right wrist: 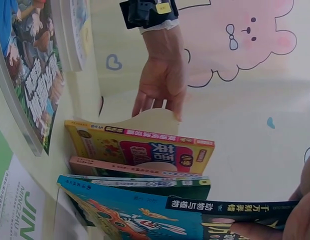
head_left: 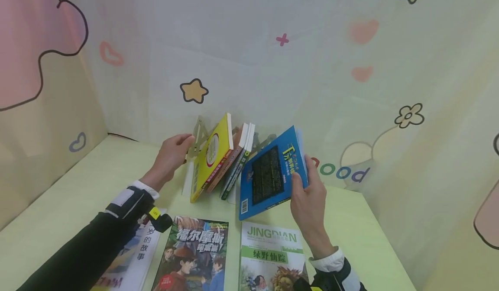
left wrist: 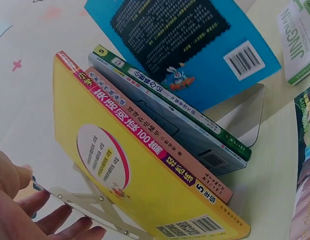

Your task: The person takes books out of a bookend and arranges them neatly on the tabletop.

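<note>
My left hand (head_left: 171, 154) grips the edge of a cream end panel (right wrist: 157, 122) of a book rack, fingers on one side and thumb on the other. Against that panel leans a yellow book (head_left: 212, 156). Beside it stand a pinkish-brown book (left wrist: 160, 135) and thin books with a green spine (left wrist: 195, 117), all tilted. In my right hand (head_left: 309, 200) is a blue book (head_left: 269, 174), pinched along its side with the thumb over the cover. The blue book slants at the right end of the row, overlapping the rack's right part in the head view.
In front of the rack, a dark illustrated book (head_left: 195, 256), a white-and-green book (head_left: 273, 256) and a pale book (head_left: 146, 247) lie flat on the pale yellow table (head_left: 351, 234). Behind rises a printed cloth backdrop (head_left: 249, 66), which also runs along both sides.
</note>
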`<state>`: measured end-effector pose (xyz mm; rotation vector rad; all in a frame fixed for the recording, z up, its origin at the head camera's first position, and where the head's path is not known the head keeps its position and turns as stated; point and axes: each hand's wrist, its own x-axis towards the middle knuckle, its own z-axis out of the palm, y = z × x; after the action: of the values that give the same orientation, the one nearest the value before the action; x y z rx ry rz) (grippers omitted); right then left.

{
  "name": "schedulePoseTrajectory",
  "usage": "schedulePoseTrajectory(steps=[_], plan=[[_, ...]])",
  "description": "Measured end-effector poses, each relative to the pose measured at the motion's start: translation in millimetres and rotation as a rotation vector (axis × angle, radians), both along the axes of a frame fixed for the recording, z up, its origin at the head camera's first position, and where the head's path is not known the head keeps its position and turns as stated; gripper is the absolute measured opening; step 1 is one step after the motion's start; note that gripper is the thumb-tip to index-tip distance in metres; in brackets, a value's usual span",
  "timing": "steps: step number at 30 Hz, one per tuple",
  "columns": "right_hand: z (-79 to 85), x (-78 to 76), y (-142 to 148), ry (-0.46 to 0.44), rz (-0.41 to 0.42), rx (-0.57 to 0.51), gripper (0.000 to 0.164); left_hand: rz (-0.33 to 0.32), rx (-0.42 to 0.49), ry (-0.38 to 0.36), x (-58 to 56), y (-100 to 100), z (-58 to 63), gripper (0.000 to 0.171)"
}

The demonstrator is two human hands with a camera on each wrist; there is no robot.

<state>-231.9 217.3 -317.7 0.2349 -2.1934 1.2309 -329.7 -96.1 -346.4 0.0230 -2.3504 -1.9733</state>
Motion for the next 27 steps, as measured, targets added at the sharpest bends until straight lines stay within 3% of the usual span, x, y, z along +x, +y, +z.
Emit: schedulePoseTrajectory(steps=[7, 19, 27], plan=[[10.0, 16.7, 4, 0.004, 0.050, -0.035, 0.051, -0.023, -0.008, -0.018, 0.7, -8, -0.8, 0.061], [25.4, 46.1, 9, -0.046, 0.000, -0.049, 0.050, -0.074, -0.004, -0.027, -3.3, -10, -3.2, 0.062], [29.1, 59.1, 10, -0.121, -0.001, -0.066, 0.052, -0.086, -0.038, -0.030, 1.6, -14, 0.9, 0.062]])
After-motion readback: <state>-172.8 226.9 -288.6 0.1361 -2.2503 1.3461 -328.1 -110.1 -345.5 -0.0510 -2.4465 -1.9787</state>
